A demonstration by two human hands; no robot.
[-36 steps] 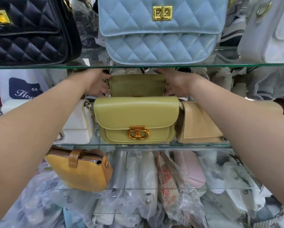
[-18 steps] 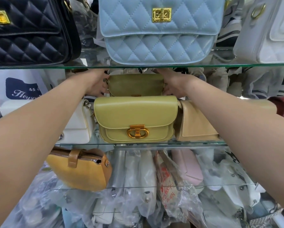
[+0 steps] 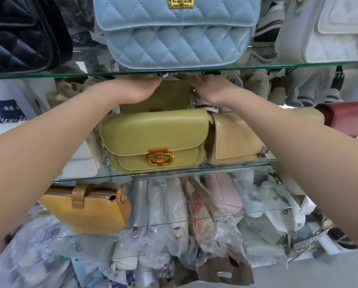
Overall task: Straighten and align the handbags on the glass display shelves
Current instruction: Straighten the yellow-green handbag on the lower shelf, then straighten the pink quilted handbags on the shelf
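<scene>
Three glass shelves carry the stock. All positions are referenced to the front green handbag (image 3: 153, 136), which stands upright at the front edge of the middle shelf (image 3: 226, 167). The upper shelf (image 3: 49, 74) holds a light blue quilted bag (image 3: 174, 38) directly above the reference bag, a black quilted bag (image 3: 18, 34) above and to its left, and an upper white bag (image 3: 329, 32) above and to its right. The lower shelf (image 3: 257, 213) holds a mustard bag (image 3: 86, 210), tilted, below and to the left of the reference bag. A pink bag (image 3: 226, 194) in clear plastic sits below and to the right, among other plastic-wrapped goods. On the middle shelf, a tan bag (image 3: 234, 142) stands just beside the reference bag's right end. A side white bag (image 3: 82, 161) stands to its left, partly hidden by the forearm, and a dark red bag (image 3: 348, 117) stands well to its right. The rear green handbag (image 3: 169, 98) stands directly behind the reference bag, with its lower part hidden by it. The left hand (image 3: 140, 88) lies over the rear bag's upper left corner, and the right hand (image 3: 207, 88) is at its upper right corner. Both sets of fingertips run beneath the upper shelf edge and are partly hidden, so it cannot be determined whether the fingers curl round the bag. A gold clasp (image 3: 159, 156) sits low at the centre of the reference bag's flap.
</scene>
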